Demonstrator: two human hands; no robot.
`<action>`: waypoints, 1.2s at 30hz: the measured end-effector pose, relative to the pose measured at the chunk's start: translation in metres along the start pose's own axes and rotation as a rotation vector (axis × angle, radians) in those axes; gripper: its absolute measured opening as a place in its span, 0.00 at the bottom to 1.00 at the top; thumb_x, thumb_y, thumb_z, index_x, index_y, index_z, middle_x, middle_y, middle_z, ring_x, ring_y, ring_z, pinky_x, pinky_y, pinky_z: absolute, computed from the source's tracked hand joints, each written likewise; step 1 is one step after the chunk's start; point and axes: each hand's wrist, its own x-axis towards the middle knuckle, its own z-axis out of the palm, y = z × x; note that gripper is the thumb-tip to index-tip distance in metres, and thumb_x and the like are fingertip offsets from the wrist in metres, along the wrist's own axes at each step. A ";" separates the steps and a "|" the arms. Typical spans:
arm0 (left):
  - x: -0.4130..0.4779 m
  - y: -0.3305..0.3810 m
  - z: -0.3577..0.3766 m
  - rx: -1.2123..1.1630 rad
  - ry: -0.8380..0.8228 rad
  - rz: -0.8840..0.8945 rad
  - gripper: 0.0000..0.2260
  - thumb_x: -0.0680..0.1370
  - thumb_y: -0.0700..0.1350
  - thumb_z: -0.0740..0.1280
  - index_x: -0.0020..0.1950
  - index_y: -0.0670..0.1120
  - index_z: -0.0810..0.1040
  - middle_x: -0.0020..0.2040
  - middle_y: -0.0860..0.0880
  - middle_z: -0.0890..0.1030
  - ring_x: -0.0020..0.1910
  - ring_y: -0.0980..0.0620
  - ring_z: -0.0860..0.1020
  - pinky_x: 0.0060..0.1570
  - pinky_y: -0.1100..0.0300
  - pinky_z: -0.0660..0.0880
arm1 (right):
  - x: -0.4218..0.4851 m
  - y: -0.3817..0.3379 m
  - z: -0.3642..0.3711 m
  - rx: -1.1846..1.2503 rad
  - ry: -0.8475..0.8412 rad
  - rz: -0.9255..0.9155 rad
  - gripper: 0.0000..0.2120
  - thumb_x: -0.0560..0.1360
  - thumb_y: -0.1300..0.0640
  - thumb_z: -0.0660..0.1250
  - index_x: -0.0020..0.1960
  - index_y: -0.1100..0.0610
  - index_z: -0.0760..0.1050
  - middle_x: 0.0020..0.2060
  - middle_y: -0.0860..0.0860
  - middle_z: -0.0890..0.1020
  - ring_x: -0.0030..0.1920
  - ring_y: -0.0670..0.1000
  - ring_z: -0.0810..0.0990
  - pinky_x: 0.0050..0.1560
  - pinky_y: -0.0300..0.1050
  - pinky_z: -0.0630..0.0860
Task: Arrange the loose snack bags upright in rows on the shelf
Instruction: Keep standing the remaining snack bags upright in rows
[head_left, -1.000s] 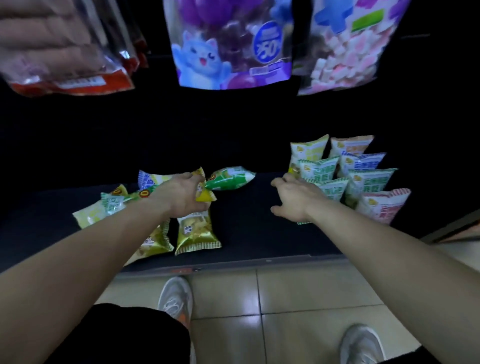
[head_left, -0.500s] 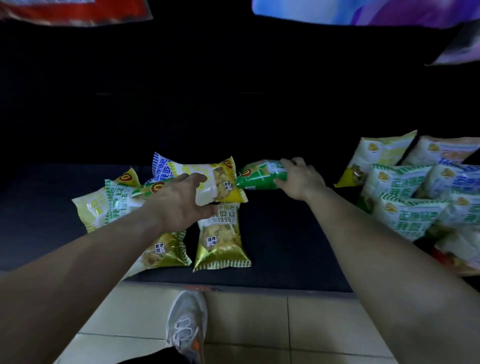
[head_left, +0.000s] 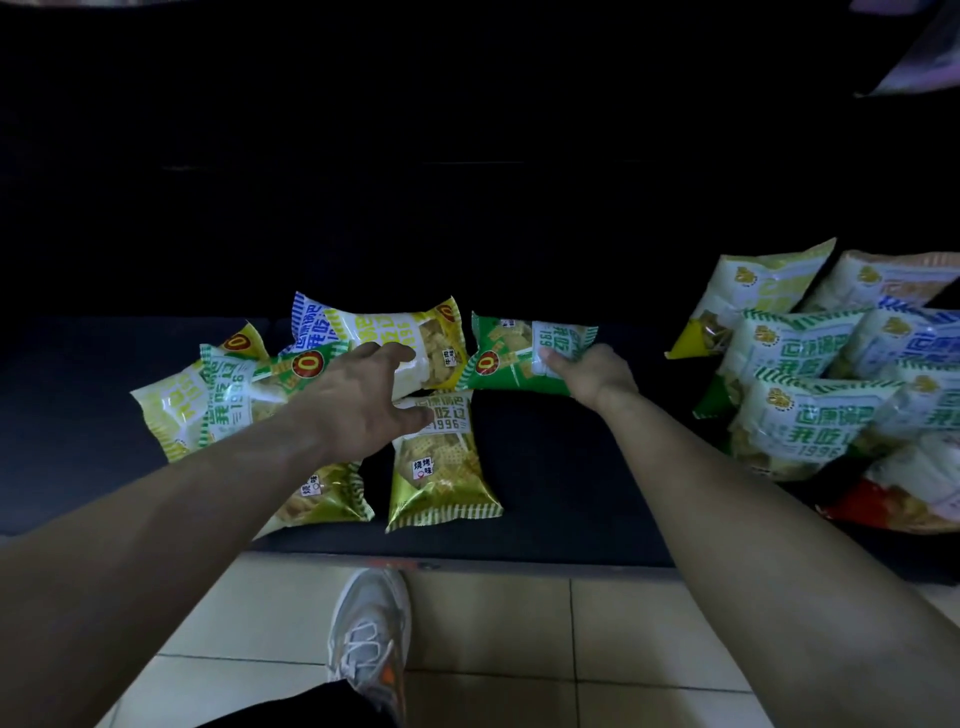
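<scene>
Loose snack bags lie flat at the left of a dark shelf. My right hand grips the right end of a green bag lying on its side. My left hand hovers with fingers spread over a yellow-and-white bag and an olive bag; whether it touches them is unclear. Under my left forearm lie another olive bag and a green-striped bag. On the right, upright bags stand in rows.
The shelf's front edge runs above a beige tiled floor. My grey shoe stands just below that edge. The back of the shelf is dark. A hanging packet shows at the top right corner.
My right hand crossed from the upright rows to the green bag and closed on it. My left hand let go of the yellow bag and spread open. The view tilted down.
</scene>
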 end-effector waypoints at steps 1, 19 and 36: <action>0.000 0.000 -0.001 0.003 -0.002 -0.006 0.36 0.73 0.63 0.69 0.76 0.53 0.61 0.74 0.48 0.66 0.71 0.44 0.65 0.64 0.46 0.69 | 0.001 0.002 -0.002 0.024 0.011 -0.009 0.40 0.69 0.29 0.69 0.65 0.61 0.71 0.61 0.58 0.79 0.51 0.56 0.80 0.46 0.47 0.77; -0.019 0.050 -0.022 0.094 0.013 0.087 0.34 0.75 0.60 0.68 0.76 0.51 0.60 0.73 0.47 0.65 0.69 0.44 0.66 0.63 0.50 0.69 | -0.073 0.008 -0.085 -0.159 0.077 -0.438 0.31 0.66 0.51 0.81 0.67 0.48 0.75 0.59 0.49 0.81 0.53 0.48 0.79 0.47 0.41 0.75; -0.100 0.252 -0.024 -0.066 0.003 0.574 0.36 0.62 0.62 0.79 0.67 0.58 0.73 0.68 0.53 0.74 0.65 0.52 0.71 0.54 0.63 0.66 | -0.285 0.097 -0.243 -0.320 0.091 -0.552 0.31 0.64 0.46 0.81 0.64 0.35 0.74 0.67 0.42 0.77 0.49 0.40 0.81 0.59 0.50 0.75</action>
